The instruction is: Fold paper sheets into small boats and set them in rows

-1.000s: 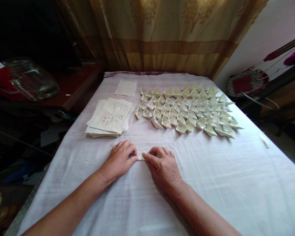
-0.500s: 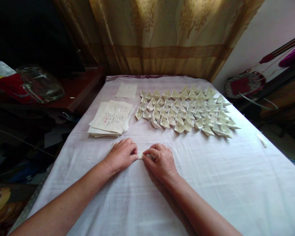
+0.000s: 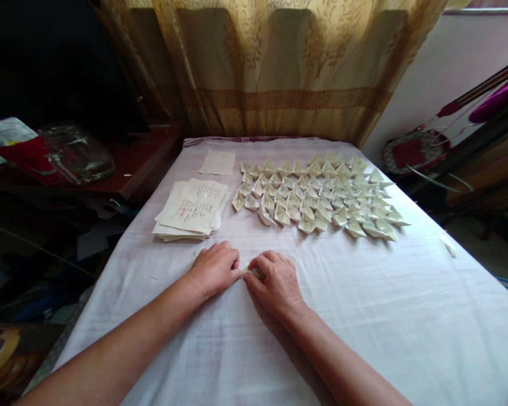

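Observation:
My left hand (image 3: 215, 268) and my right hand (image 3: 275, 280) meet on the white cloth (image 3: 364, 316), fingers curled and pinching a small folded piece of paper (image 3: 251, 270) between them. Only a sliver of that paper shows between the fingertips. Beyond the hands, several folded paper boats (image 3: 317, 194) lie in rows. A stack of paper sheets (image 3: 191, 210) with writing sits to the left of the boats, just past my left hand.
A single blank sheet (image 3: 218, 162) lies at the far left of the cloth. A glass jar (image 3: 78, 152) rests on a dark wooden shelf at left. A curtain (image 3: 275, 67) hangs behind. A small white scrap (image 3: 447, 243) lies near the right edge.
Both hands have drawn closer together over the small paper, so less of it shows. The view has tilted slightly, shifting everything on the cloth downward.

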Demonstrator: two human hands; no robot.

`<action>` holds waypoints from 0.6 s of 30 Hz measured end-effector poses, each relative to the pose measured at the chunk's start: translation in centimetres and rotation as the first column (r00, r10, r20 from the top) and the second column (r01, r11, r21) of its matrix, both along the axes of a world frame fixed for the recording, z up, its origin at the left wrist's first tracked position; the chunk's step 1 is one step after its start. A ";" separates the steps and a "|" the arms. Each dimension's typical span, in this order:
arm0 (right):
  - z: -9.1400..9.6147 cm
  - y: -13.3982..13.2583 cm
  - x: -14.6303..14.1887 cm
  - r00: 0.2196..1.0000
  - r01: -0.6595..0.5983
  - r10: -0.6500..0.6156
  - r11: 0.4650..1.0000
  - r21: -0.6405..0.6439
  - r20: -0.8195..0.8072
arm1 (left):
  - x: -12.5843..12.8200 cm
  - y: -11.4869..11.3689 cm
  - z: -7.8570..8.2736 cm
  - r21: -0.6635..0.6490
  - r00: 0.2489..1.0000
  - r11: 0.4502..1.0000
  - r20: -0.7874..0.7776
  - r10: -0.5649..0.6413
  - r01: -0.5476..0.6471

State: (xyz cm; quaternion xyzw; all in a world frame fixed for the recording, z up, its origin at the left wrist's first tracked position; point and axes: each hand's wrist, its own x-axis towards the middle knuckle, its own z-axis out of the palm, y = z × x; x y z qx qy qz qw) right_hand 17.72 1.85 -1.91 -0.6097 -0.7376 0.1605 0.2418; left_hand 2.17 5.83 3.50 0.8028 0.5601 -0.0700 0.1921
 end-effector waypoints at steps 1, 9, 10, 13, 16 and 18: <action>0.0 0.0 0.0 1.000 -0.001 0.001 1.000 0.000 -0.003 | 0.0 0.1 0.1 -0.004 1.000 1.000 -0.003 0.000 0.000; -0.5 -0.2 1.6 0.996 -0.017 0.019 1.000 0.017 -0.089 | -0.1 0.0 -0.1 0.006 1.000 1.000 -0.009 -0.003 0.003; -0.6 -0.3 2.0 0.995 -0.002 0.004 1.000 0.021 -0.104 | -0.1 0.0 -0.2 0.009 1.000 1.000 -0.005 -0.005 0.005; -0.9 -0.5 2.8 0.993 0.039 -0.035 0.999 0.038 -0.114 | -0.1 0.0 -0.2 0.016 1.000 1.000 0.011 -0.016 0.015; -1.1 -0.5 3.0 0.992 0.037 -0.030 0.998 0.055 -0.124 | -0.1 0.0 -0.3 0.026 0.999 0.999 0.030 -0.021 0.021; -1.1 -0.5 3.0 0.990 0.016 -0.007 0.998 0.065 -0.138 | -0.3 -0.1 -0.7 0.042 0.997 0.999 0.067 -0.032 0.029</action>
